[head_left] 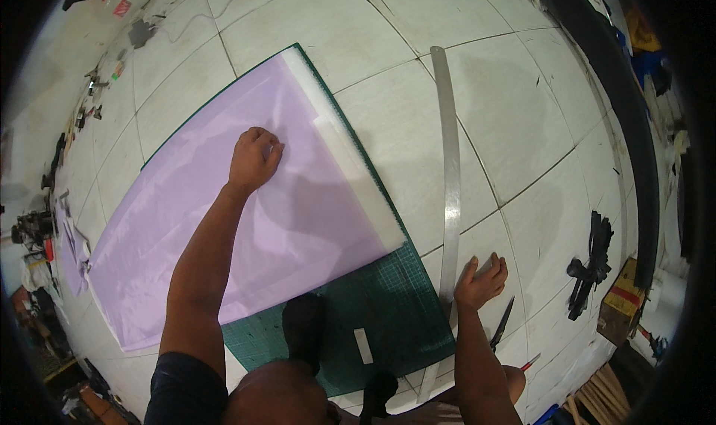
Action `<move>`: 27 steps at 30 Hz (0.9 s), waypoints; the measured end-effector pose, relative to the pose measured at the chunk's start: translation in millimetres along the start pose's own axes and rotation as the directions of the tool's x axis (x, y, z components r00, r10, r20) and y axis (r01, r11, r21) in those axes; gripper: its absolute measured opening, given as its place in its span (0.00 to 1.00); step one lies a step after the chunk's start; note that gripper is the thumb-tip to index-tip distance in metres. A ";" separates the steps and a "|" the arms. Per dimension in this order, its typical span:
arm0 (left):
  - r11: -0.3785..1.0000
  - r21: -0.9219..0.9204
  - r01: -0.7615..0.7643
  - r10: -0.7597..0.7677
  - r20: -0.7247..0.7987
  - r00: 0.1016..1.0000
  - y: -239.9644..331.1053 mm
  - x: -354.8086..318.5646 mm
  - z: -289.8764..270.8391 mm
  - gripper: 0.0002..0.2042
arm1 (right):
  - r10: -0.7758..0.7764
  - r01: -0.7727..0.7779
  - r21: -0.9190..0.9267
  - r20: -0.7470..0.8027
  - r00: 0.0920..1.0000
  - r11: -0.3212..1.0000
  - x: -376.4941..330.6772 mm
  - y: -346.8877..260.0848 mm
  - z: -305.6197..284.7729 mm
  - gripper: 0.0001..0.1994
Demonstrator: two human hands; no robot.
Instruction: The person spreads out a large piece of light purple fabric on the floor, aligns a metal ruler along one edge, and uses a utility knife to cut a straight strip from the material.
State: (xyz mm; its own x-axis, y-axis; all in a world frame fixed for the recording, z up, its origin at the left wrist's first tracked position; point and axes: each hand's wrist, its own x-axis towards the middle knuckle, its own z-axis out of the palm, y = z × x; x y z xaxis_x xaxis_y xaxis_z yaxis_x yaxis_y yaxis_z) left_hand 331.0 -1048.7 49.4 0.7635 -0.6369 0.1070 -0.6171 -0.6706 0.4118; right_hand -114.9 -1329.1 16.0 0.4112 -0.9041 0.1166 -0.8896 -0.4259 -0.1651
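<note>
A large pale purple sheet [186, 164], thin and slightly shiny, lies over a whitish layer [358, 179] that shows along its right edge. Both rest on a green cutting mat [403, 291]. My left hand [256, 158] is on the upper middle of the purple sheet, its fingers loosely bent and the thumb apart from them. Just right of a long metal ruler [450, 179] on the tiles, my right hand [483, 282] has its fingers apart and holds nothing. A dark pointed blade-like tool [504, 321] lies beside my right forearm.
A small white strip [362, 346] lies on the mat between my dark-covered feet [303, 324]. Black bundled straps [591, 265] lie on the tiled floor at right, near a cardboard box [620, 300]. A long black roll [634, 134] borders the right side. Assorted items [33, 227] line the left wall.
</note>
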 end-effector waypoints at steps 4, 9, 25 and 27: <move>0.989 0.132 0.060 -0.043 -0.128 0.991 -6.8 -21.9 1.2 0.19 | -0.001 0.001 -0.013 -0.003 1.000 1.000 -1.5 -0.4 -1.4 0.29; 0.943 0.249 0.223 -0.211 -0.072 0.975 -31.3 -52.1 -4.4 0.26 | -0.017 0.017 0.003 -0.025 1.000 1.000 -3.1 -1.8 -1.2 0.28; 0.885 0.038 0.464 -0.436 -0.286 0.853 -78.5 -244.3 -65.4 0.19 | -0.188 0.149 0.190 0.204 0.961 0.970 -21.5 -24.4 -46.9 0.26; 0.836 0.145 0.530 -0.443 -0.393 0.806 -85.5 -295.1 -77.7 0.17 | -0.115 0.037 0.215 0.364 0.924 0.976 -32.8 -33.9 -56.8 0.26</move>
State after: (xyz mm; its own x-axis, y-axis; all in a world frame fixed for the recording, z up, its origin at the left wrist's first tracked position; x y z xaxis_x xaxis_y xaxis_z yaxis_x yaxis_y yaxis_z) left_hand 173.3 -773.9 52.9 0.9634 -0.0664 0.2598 -0.1385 -0.9529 0.2698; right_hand -109.5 -1283.0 73.4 0.5550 -0.7995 -0.2297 -0.8102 -0.4570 -0.3671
